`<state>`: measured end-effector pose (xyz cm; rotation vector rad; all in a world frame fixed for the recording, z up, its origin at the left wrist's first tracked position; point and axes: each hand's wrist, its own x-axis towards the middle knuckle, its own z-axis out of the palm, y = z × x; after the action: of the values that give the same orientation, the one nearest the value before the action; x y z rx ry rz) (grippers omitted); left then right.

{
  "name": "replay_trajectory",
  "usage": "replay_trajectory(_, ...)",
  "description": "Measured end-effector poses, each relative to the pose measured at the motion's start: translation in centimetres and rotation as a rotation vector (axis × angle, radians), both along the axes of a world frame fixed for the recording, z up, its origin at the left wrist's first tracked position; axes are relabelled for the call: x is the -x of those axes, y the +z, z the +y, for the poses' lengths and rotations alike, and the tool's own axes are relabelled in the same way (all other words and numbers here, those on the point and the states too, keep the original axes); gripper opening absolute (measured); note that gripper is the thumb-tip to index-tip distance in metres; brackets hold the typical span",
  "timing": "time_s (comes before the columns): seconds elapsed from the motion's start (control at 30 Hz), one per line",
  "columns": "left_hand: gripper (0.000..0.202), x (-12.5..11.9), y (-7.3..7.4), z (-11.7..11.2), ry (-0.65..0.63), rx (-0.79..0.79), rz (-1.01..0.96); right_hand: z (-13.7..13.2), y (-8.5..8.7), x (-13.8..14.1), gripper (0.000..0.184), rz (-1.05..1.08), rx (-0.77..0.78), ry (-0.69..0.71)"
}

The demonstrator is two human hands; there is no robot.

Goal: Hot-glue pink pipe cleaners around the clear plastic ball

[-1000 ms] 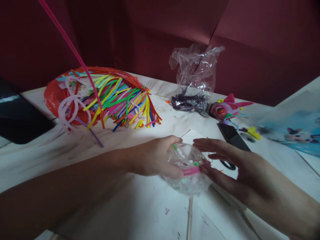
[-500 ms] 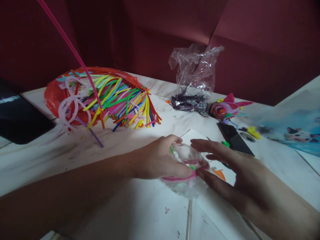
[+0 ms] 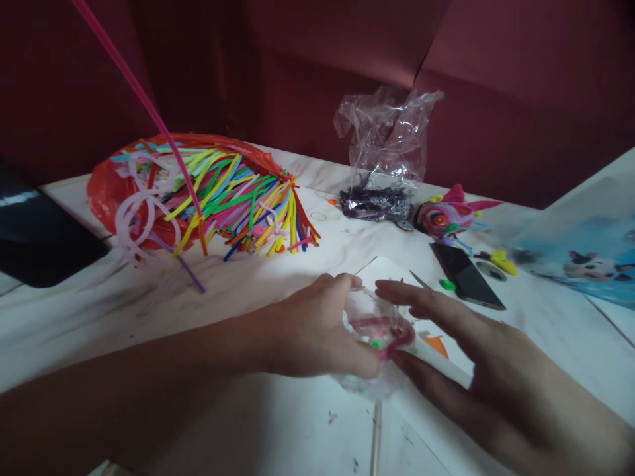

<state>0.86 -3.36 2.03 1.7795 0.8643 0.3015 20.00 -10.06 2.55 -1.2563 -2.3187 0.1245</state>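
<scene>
A clear ball (image 3: 377, 344) with small coloured bits inside and a pink pipe cleaner (image 3: 391, 328) looped round it sits between both hands, low in the middle of the view. My left hand (image 3: 317, 327) is curled round its left side and grips it. My right hand (image 3: 446, 350) touches its right side, with the thumb under the pink loop and the fingers stretched out over the top. A thin stick (image 3: 376, 436) runs down from the ball toward me.
A red bag of coloured pipe cleaners (image 3: 233, 198) lies at back left, one long pink one (image 3: 133, 99) sticking up. A clear plastic bag (image 3: 384, 152), a pipe-cleaner figure (image 3: 449, 215), a phone (image 3: 466, 274), white paper (image 3: 391, 271) and a dark object (image 3: 34, 238) lie around.
The ball has been turned between my hands and sits slightly lower. The pink pipe cleaner now shows as a loop on its upper right. My right hand shifted a little lower.
</scene>
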Motion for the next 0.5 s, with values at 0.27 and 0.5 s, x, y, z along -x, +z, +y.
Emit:
replay_trajectory(0.27, 0.081, 0.1, -0.1, 0.1, 0.015, -0.019, 0.05, 0.3, 0.2, -1.1, 0.038, 0.07, 0.087, -0.056)
replay_trajectory(0.5, 0.076, 0.0, -0.2, 0.0, -0.012, 0.041, 0.017, 0.1, -0.4, -0.1, 0.042, 0.1, 0.154, -0.09)
